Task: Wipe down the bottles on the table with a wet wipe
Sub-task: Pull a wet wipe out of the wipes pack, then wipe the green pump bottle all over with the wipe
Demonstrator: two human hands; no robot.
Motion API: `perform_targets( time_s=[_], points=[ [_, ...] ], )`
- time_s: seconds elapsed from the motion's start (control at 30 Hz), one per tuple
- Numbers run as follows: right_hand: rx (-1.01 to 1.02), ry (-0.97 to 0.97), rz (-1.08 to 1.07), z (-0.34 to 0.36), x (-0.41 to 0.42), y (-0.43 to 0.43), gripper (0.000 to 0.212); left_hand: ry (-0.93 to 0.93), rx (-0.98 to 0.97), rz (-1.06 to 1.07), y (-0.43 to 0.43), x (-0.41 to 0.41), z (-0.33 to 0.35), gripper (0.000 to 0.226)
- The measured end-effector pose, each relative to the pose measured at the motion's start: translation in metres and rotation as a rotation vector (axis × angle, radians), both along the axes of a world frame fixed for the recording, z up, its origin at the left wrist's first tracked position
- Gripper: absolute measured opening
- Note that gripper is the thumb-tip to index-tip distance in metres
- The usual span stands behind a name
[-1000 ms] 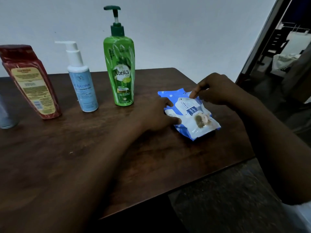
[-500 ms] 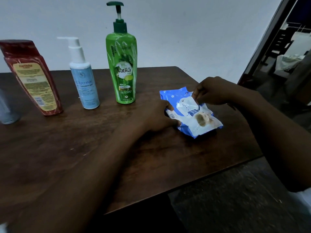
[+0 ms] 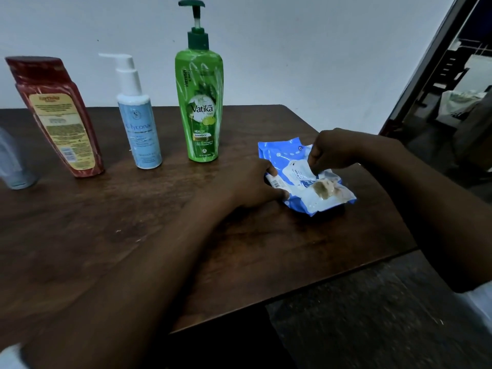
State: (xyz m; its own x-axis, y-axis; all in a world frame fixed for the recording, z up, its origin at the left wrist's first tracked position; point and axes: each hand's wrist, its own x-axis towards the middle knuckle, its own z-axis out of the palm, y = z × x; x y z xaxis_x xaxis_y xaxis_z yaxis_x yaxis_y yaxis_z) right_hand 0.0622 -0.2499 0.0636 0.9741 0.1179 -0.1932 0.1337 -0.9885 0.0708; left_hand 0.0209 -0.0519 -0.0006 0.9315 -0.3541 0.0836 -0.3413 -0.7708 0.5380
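- A person's left hand (image 3: 247, 183) grips the near-left edge of a blue-and-white wet wipe pack (image 3: 323, 199), fingers curled against the wrapper and steadying it on a dark wooden table (image 3: 127, 235).
- The right hand (image 3: 336, 149) reaches in from the right, and its fingertips (image 3: 314, 170) pinch the white flap (image 3: 296, 171) on the top face of the pack.
- The pack lies flat near the table's right edge, well apart from the bottles. Whether a wipe has come out cannot be told.
- A green Vatika shampoo pump bottle (image 3: 199, 110) stands upright at the back of the table, the bottle nearest the pack.
- To its left stands a light-blue bottle with a white pump (image 3: 138, 129), and beyond that a red bottle with a tan label (image 3: 60, 121), which appears to lean in this wide-angle view.
- At the frame's left edge, a pale bottle (image 3: 13, 166) is only partly in view and blurred.
- No hand is touching any of the four bottles.
- A plain white wall (image 3: 306, 54) runs behind the table, and a dark door frame (image 3: 426, 73) rises at the right.
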Motion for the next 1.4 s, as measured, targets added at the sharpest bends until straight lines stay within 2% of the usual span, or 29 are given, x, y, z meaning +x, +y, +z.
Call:
perform_targets(
  time_s=[0.2,0.3,0.43,0.57,0.67,0.77,0.9,1.07,1.17,1.3,1.4],
  points=[
    [0.042,-0.042,0.0,0.012,-0.007,0.001,0.022,-0.014,-0.006,-0.004,0.0,-0.001,-0.001,0.058],
    [0.206,-0.115,-0.005,0.029,-0.015,-0.003,0.021,-0.032,0.007,-0.001,0.0,0.001,-0.002,0.06],
    [0.563,-0.196,-0.04,0.052,-0.017,-0.008,0.018,-0.043,0.033,-0.003,0.0,0.002,-0.002,0.061],
    [1.052,-0.231,-0.084,0.067,-0.021,-0.01,0.013,-0.013,-0.006,-0.012,0.0,0.001,-0.004,0.061],
    [1.398,-0.114,-0.083,0.067,-0.027,-0.001,0.007,-0.018,-0.049,0.002,0.001,-0.002,-0.003,0.064],
    [1.563,0.03,-0.063,0.058,-0.035,0.015,0.013,0.009,-0.264,0.05,0.009,-0.007,0.007,0.067],
    [1.629,0.205,-0.039,0.037,-0.047,0.043,0.02,0.309,-0.781,0.084,0.032,-0.021,0.032,0.076],
    [1.627,0.342,-0.054,0.008,-0.054,0.086,0.019,0.459,-1.086,0.142,0.075,-0.041,0.034,0.03],
    [1.612,0.391,-0.048,-0.011,-0.056,0.109,0.017,0.436,-1.129,0.279,0.1,-0.048,0.025,0.029],
    [1.568,0.455,-0.053,-0.031,-0.057,0.13,0.014,0.329,-1.033,0.448,0.128,-0.052,0.013,0.032],
    [1.499,0.471,-0.046,-0.037,-0.057,0.143,0.026,0.221,-0.919,0.485,0.139,-0.055,0.014,0.027]
  ],
)
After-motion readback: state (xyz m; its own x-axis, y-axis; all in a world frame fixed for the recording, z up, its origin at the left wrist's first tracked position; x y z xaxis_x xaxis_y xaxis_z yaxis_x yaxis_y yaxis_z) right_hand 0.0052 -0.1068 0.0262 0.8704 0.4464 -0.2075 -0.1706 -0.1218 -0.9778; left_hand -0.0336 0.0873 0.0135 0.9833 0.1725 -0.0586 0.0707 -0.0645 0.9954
